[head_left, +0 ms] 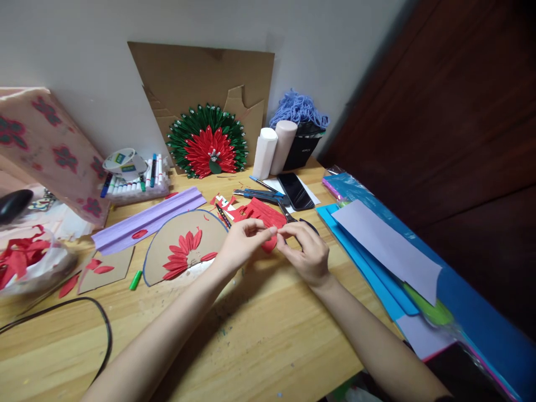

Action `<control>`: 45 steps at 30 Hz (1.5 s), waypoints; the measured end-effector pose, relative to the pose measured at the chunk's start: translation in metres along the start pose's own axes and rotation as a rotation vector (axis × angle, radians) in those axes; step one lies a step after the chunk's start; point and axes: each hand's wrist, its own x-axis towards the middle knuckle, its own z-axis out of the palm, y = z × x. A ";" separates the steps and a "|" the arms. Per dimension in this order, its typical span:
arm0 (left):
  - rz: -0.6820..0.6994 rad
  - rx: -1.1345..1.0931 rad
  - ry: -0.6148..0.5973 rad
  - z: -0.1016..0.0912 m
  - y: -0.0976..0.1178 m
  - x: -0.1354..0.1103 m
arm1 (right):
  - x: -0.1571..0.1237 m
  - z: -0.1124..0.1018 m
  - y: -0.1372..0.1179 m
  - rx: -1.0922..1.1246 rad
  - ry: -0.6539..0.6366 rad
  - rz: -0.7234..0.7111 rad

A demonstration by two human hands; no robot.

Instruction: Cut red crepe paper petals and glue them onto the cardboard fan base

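Observation:
My left hand (pixel 245 241) and my right hand (pixel 309 252) meet above the table, thumbs and fingertips pinched together. Between them is a small red crepe paper petal (pixel 270 244), mostly covered by my fingers. Just behind lies a larger red crepe paper piece (pixel 268 210) with the dark scissors (pixel 285 212) beside it. To the left, a rounded cardboard piece (pixel 161 245) with a blue edge carries a fan of red petals (pixel 181 254). One separate petal (pixel 208 256) lies on its right part.
A finished green-and-red paper peacock (pixel 213 156) leans on cardboard at the wall. Around it are markers (pixel 154 173), a purple paper strip (pixel 146 220), blue cutters (pixel 262 195), a phone (pixel 297 191) and white rolls (pixel 265 153). Blue sheets (pixel 368 262) lie right; a cable (pixel 106 324) curves left.

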 end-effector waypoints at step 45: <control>0.118 0.855 0.734 -0.176 -0.036 -0.162 | 0.031 0.138 -0.034 0.513 -0.646 0.759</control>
